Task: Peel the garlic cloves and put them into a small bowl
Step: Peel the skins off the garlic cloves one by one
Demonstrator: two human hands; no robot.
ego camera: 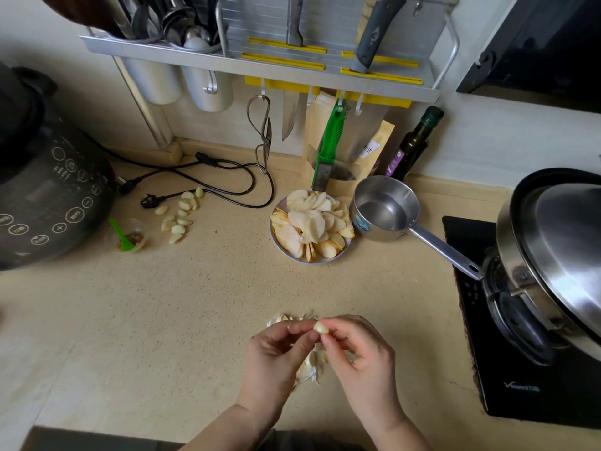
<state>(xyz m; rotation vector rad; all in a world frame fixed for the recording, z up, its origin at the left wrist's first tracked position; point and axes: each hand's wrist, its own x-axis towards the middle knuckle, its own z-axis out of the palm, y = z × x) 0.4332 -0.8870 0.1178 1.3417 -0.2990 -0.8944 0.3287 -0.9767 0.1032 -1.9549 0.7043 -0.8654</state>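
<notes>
At far left, a dark grey multicooker with round touch buttons (48,196) is standing on the speckled beige worktop (162,320). Beside it, a small clear cup holding a green spoon (128,237) is sitting just left of a loose group of pale peeled garlic cloves (179,216); these are lying on the bare worktop, not in any bowl, and a black power cable (208,177) is looping behind them. Judged from this, the peeling is well advanced, but the transfer into a small bowl is yet to be done, and no empty small bowl is showing in view.

Towards the centre, a white plate of sliced pale fruit (312,226) is touching a small stainless-steel saucepan with a long handle (387,208). Below, at the near edge, the left hand (276,353) and the right hand (361,349) are meeting fingertip to fingertip, both pinching one cream-coloured garlic clove (321,327) held above the worktop. Under and behind the hands, papery white garlic skins with a few unpeeled cloves (310,366) are lying in a small heap, so some cloves are probably left to peel.

At right, a black hob (520,385) is carrying a steel wok under a domed lid (559,249). The plate and saucepan are occupying the middle ground; nothing is lying between the hands and the peeled cloves.
</notes>
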